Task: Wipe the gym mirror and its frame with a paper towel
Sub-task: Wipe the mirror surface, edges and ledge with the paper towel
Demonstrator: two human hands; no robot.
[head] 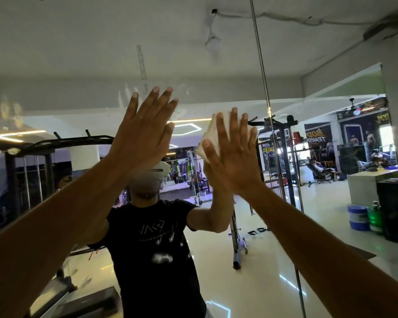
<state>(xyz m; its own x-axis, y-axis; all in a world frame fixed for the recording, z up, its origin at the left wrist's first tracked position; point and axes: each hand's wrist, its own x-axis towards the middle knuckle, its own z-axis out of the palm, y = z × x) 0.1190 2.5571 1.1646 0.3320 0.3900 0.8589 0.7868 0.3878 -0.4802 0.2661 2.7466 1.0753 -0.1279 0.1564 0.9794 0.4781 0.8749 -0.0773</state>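
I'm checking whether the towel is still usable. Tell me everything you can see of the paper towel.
The paper towel is a whitish, folded pad, looking several layers thick at its left edge. The right hand presses it flat against the mirror with straight, spread fingers, covering most of it; only its upper and left parts show. It sits at about head height, right of the bare left hand. No tears or dirt are discernible.

The mirror [274,237] fills the view. The left hand [143,138] lies flat on the glass, fingers straight and spread, just left of the right hand [232,154], which presses a folded paper towel [210,136] (white, fingers straight over it) against the mirror.
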